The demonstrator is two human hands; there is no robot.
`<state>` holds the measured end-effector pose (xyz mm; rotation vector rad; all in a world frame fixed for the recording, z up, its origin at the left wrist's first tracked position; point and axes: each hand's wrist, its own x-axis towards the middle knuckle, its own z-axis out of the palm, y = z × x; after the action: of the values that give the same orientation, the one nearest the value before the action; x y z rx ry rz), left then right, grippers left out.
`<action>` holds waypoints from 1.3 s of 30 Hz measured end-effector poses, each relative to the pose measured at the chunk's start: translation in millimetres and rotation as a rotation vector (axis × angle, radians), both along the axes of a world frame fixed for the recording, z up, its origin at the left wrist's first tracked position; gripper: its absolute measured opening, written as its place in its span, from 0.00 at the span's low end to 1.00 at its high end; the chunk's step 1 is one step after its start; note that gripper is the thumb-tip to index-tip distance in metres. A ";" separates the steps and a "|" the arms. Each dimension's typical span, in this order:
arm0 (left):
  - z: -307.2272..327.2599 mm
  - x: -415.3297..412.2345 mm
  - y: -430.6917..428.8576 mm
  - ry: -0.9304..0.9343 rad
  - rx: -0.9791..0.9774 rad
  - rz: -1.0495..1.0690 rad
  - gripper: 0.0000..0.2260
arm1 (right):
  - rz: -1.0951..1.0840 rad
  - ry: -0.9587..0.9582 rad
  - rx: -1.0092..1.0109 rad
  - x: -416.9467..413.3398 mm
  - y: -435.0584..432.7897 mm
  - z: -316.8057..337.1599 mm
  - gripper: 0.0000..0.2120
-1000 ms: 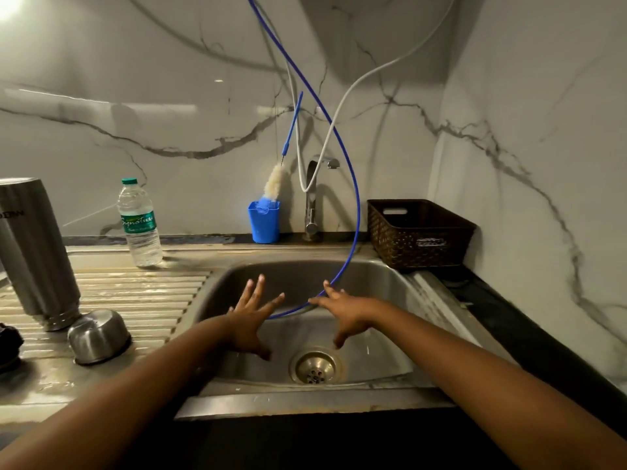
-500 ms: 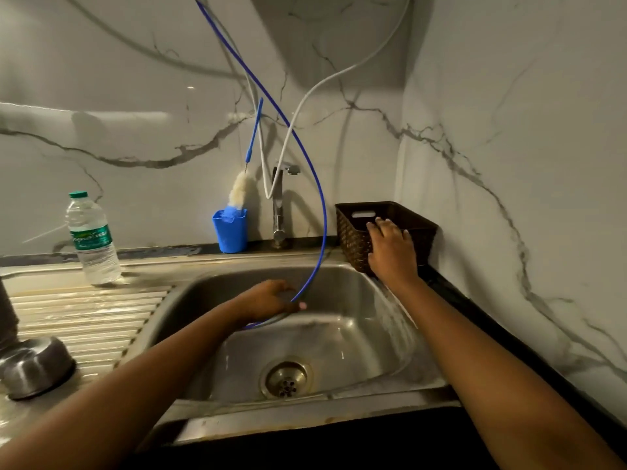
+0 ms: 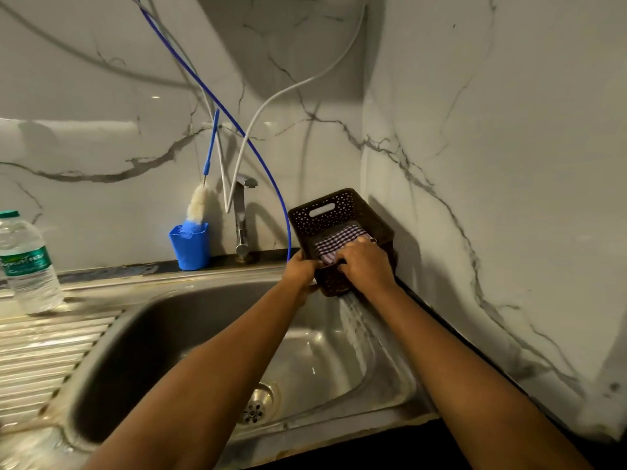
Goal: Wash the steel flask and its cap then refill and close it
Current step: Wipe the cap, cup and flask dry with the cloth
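Tipping the dark brown perforated plastic basket (image 3: pixel 339 205) toward me in the corner of the worktop, that's where I am. The fingers of my left hand (image 3: pixel 300 266) are curled tight round its near left rim. The fingers of my right hand (image 3: pixel 364 266) are bunched on the blue-and-white checked cloth (image 3: pixel 339 240) lying inside, pinching it at the front edge.

The steel flask and its cap? Out of my view, both of them, so I can't say whether they are washed. Nothing here shows refilling or closing done, and I'd count those as still ahead. My guess is I'm fetching the cloth to wipe or dry.

The basket is stiff lattice, light and easy to tilt. The cloth looks soft, thin and folded flat. Below is the brushed stainless-steel sink (image 3: pixel 322 351), glossy, with wet streaks down its right wall and a round strainer drain (image 3: pixel 256 403). No water falls from the chrome tap (image 3: pixel 240 215). The fluffy white bottle brush (image 3: pixel 196 205) stands in the small blue plastic cup (image 3: pixel 190 247). The clear plastic water bottle (image 3: pixel 27 266) sits left, by the ribbed steel drainboard (image 3: pixel 44 351).
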<state>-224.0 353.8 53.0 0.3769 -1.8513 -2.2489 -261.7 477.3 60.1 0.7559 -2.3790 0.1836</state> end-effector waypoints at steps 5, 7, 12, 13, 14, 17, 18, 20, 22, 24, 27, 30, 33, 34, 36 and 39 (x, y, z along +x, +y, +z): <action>-13.5 7.7 5.1 0.168 -0.002 -0.011 0.21 | 0.049 -0.365 -0.027 4.0 18.9 25.0 0.13; -15.1 11.2 11.3 0.210 -0.043 -0.018 0.24 | 0.063 -0.587 -0.203 -9.8 22.0 31.3 0.14; -21.3 8.3 15.6 0.243 -0.093 -0.012 0.27 | -0.263 -0.547 -0.325 -54.7 8.2 24.8 0.26; -22.7 7.6 15.2 0.241 -0.092 -0.012 0.28 | -0.294 -0.587 -0.335 -58.3 4.5 25.1 0.29; -23.9 7.2 14.5 0.240 -0.089 -0.011 0.29 | -0.319 -0.608 -0.353 -61.5 0.9 25.7 0.32; -23.6 6.6 14.2 0.246 -0.081 -0.019 0.28 | -0.406 -0.611 -0.425 -64.7 -9.0 30.0 0.35; -23.6 6.0 13.8 0.245 -0.080 -0.022 0.28 | -0.432 -0.634 -0.443 -64.9 -11.2 30.1 0.35; -24.3 5.1 12.4 0.238 -0.088 -0.027 0.27 | -0.444 -0.725 -0.460 -64.6 -13.1 29.7 0.32; -23.7 3.0 10.1 0.229 -0.098 -0.036 0.26 | -0.408 -0.789 -0.497 -65.3 -12.4 28.8 0.30; -21.4 1.4 8.1 0.226 -0.117 -0.053 0.26 | -0.351 -0.779 -0.561 -64.9 -11.6 28.4 0.28; -15.6 -0.1 6.3 0.220 -0.154 -0.061 0.26 | -0.245 -0.703 -0.688 -58.7 -6.1 30.0 0.25; -12.3 1.5 4.2 0.211 -0.209 -0.043 0.25 | 0.035 -0.595 -0.981 -42.2 8.3 33.5 0.20; -14.6 -0.7 4.9 0.202 -0.212 -0.033 0.23 | 0.117 -0.401 -1.144 -16.6 23.8 34.5 0.22; -14.5 -2.4 6.4 0.202 -0.203 -0.026 0.21 | 0.095 -0.355 -1.163 -11.3 27.7 32.4 0.22; -12.8 -7.7 9.1 0.191 -0.153 0.003 0.19 | 0.047 -0.299 -1.197 -5.1 35.7 24.5 0.24; -8.8 -15.3 7.7 0.126 -0.087 0.028 0.16 | 0.027 -0.339 -1.313 -2.9 45.3 14.4 0.21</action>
<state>-239.2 361.5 44.1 0.2385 -1.8599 -2.1134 -264.6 522.6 74.5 0.0886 -1.8963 1.7496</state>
